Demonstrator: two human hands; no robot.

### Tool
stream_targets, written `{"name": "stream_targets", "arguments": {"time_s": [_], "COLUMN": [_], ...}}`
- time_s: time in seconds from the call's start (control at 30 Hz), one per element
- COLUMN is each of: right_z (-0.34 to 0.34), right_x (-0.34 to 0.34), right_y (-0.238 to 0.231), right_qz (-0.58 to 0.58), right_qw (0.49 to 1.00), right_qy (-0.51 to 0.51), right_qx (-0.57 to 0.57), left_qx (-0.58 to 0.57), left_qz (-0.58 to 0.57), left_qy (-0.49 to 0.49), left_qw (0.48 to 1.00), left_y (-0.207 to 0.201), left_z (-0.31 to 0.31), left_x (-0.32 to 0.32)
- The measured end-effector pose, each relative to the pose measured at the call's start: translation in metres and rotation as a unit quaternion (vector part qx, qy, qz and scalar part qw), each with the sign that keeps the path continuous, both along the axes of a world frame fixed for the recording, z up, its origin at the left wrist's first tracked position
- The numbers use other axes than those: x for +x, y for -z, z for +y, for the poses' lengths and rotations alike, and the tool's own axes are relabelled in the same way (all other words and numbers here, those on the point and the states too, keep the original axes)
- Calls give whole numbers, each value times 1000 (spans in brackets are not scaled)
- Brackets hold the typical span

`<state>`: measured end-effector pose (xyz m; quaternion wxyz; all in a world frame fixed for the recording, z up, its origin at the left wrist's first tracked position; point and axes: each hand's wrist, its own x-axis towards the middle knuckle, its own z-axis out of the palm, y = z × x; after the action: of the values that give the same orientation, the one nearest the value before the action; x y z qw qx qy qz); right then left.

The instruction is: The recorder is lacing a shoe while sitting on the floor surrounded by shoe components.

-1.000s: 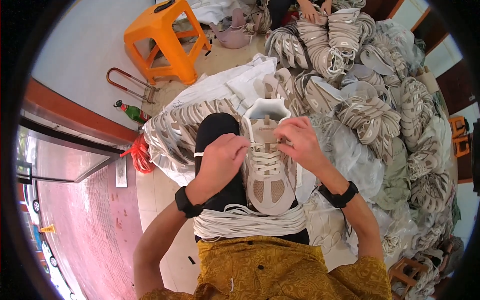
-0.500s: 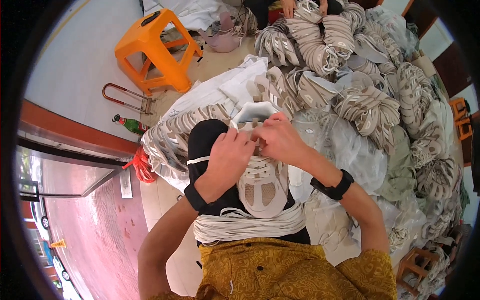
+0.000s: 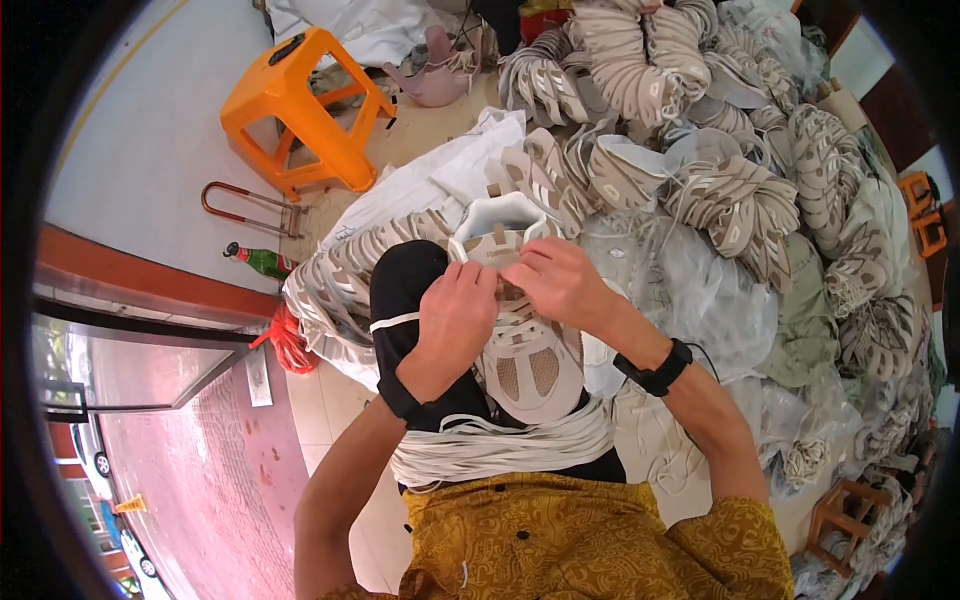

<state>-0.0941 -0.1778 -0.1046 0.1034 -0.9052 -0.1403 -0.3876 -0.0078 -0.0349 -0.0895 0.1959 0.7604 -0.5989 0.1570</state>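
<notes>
A beige and white sneaker (image 3: 537, 378) rests on my lap, toe toward me and its padded white collar facing away. White lace crosses the lower part of its front. My left hand (image 3: 458, 312) is closed, its fingertips pinching at the sneaker's upper lacing, just below the tongue. My right hand (image 3: 562, 285) pinches at the same area from the other side. The fingertips of both hands nearly meet, and the exact bit of lace or eyelet edge between them is hidden. A thick bundle of white shoelaces (image 3: 505, 450) lies across my thighs, behind the toe.
Nested rows of shoe uppers (image 3: 735, 215) heap up ahead and to the right, among clear plastic bags (image 3: 725, 300). An orange stool (image 3: 300, 110), a green bottle (image 3: 262, 262) and a red plastic bag (image 3: 288, 338) stand or lie at left. Another person sits at the far edge.
My hands have shifted slightly down the sneaker's front, baring more of the tongue and collar. The sneaker leans a little differently. The other person's hands at the far edge have mostly left view.
</notes>
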Motion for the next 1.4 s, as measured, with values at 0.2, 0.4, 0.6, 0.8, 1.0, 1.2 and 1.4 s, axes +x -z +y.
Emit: {"name": "stream_targets", "arguments": {"time_s": [0.2,0.4,0.6,0.8,1.0,1.2,1.4], "right_z": [-3,0,6,14,-4,-31,-52], "right_x": [3,6,10,5,-7,-17,-27], "right_y": [-2,1,-1,5,1,3,14], "right_qz": [-30,26,115,16,-39,-15,36], "right_qw": [998,990,965,987,999,987,988], "right_qy": [-5,-15,2,15,23,-64,-41], "right_qx": [58,140,235,162,-28,-147,-141], "left_qx": [19,96,65,71,114,189,128], "left_qz": [85,140,136,-152,-212,-274,-32], "left_qy": [-18,-9,-45,25,126,134,110], "left_qw": [996,986,988,985,963,933,985], "left_y": [-5,-16,-12,-22,-14,-16,-15], "left_z": [3,7,7,9,7,26,44], "left_x": [3,7,4,6,-10,-9,1]}}
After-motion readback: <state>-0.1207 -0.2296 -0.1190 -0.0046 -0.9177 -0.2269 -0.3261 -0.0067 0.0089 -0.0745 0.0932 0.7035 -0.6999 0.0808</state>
